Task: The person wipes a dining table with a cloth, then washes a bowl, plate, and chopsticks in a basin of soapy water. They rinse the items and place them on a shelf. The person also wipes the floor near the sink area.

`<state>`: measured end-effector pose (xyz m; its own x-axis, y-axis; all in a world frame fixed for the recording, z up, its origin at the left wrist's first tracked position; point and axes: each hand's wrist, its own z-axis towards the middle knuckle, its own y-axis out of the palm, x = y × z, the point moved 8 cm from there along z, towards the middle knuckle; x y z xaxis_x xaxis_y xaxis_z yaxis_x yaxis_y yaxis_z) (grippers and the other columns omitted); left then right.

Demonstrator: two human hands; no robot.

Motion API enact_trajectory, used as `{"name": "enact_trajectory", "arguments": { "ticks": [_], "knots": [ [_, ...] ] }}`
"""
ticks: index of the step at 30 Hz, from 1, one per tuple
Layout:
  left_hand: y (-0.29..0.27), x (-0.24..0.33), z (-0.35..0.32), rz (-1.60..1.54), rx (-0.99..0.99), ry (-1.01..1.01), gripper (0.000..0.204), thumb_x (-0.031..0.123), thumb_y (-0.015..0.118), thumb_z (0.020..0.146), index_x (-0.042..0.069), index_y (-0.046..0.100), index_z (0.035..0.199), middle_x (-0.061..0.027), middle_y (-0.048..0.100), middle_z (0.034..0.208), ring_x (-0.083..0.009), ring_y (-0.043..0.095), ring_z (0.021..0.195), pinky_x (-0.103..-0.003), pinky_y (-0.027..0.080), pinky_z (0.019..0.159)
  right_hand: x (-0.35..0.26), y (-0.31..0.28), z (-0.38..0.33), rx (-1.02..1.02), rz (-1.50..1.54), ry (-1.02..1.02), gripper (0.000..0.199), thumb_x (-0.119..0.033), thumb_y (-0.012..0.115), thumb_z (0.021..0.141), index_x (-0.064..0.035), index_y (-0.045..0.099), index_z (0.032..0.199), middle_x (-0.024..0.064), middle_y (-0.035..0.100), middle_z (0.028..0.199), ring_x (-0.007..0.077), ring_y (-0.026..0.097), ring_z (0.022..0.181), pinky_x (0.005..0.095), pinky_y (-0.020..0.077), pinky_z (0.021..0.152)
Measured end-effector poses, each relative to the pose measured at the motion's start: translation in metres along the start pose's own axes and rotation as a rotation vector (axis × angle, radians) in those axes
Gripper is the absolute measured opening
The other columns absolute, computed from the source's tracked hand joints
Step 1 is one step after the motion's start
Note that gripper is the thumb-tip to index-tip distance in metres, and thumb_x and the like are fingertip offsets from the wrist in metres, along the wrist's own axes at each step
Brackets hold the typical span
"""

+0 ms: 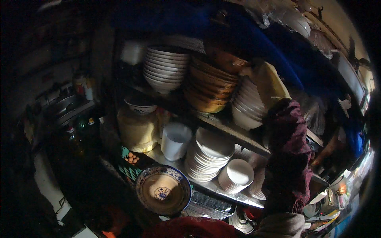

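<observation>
Your right hand (238, 65) is up on the upper shelf (222, 123), in a yellow glove with a dark red sleeve (287, 158) trailing down from it, and it rests on the top rim of the stack of brown bowls (208, 85). The light is poor there, so you cannot tell how far the fingers are closed or whether they have hold of the top bowl or only touch it. Your left hand holds a blue-and-white patterned bowl (163, 189) low in front of you, below the lower shelf; the hand itself is hidden under the bowl in the dark, so its grip cannot be read. The brown bowls stand between a stack of white bowls (166, 67) on their left and a leaning pile of white dishes (247, 105) on their right, close to both. Judge them as glazed ware: stiff, smooth, likely slippery under a glove, heavy as a stack and quick to chip. The rim of the top bowl looks the best hold, thumb inside and fingers under the lip. On the lower shelf sit white plates (206, 156), smaller plates (237, 174) and a white cup (174, 141).
</observation>
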<state>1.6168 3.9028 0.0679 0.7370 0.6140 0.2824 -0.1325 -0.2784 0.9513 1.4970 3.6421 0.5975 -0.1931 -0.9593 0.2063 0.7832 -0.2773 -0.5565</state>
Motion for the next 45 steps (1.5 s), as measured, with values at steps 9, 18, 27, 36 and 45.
{"name": "enact_trajectory", "arguments": {
  "ticks": [9,18,27,36,45],
  "knots": [
    [-0.004,0.003,0.007,-0.019,0.015,0.006,0.062,0.053,0.053,0.116,0.001,0.056,0.149,-0.0212,0.062,0.148,-0.0353,0.063,0.138,-0.052,0.059,0.111,0.029,0.062,0.049,-0.048,-0.064,0.127,0.027,-0.029,0.071,0.102,-0.0044,0.076,0.113,0.0122,0.076,0.099,0.0224,0.072,0.09,0.0372,0.0551,0.079],
    [-0.005,0.004,0.017,-0.03,0.012,0.001,0.062,0.053,0.053,0.116,0.0,0.057,0.148,-0.0215,0.063,0.147,-0.0358,0.064,0.137,-0.052,0.059,0.11,0.05,0.08,0.053,-0.083,-0.097,0.191,0.023,-0.027,0.074,0.096,-0.0069,0.076,0.108,0.0111,0.075,0.098,0.0231,0.072,0.091,0.0382,0.055,0.079],
    [-0.002,0.002,0.022,-0.037,-0.009,-0.006,0.061,0.052,0.053,0.116,0.0,0.057,0.147,-0.0219,0.063,0.146,-0.0363,0.064,0.137,-0.053,0.06,0.11,0.054,0.088,0.052,-0.097,-0.109,0.217,0.021,-0.025,0.077,0.09,-0.0093,0.076,0.104,0.0099,0.074,0.098,0.0239,0.072,0.092,0.0392,0.0549,0.078],
    [0.025,0.01,0.031,-0.041,-0.094,0.074,0.061,0.052,0.053,0.116,-0.001,0.058,0.146,-0.0223,0.063,0.145,-0.0368,0.064,0.136,-0.054,0.06,0.109,-0.092,0.041,-0.046,0.228,0.195,-0.302,0.019,-0.023,0.079,0.084,-0.0118,0.075,0.099,0.0087,0.073,0.098,0.0246,0.072,0.093,0.0401,0.0548,0.078],
    [0.077,0.029,0.05,-0.027,-0.177,0.181,0.061,0.052,0.053,0.116,-0.001,0.058,0.145,-0.0227,0.063,0.144,-0.0373,0.065,0.135,-0.054,0.061,0.109,-0.204,0.163,-0.213,-0.304,0.593,-0.729,0.02,-0.02,0.082,0.078,-0.0142,0.075,0.095,0.0076,0.072,0.098,0.0253,0.072,0.094,0.0411,0.0547,0.077]
  ]
}}
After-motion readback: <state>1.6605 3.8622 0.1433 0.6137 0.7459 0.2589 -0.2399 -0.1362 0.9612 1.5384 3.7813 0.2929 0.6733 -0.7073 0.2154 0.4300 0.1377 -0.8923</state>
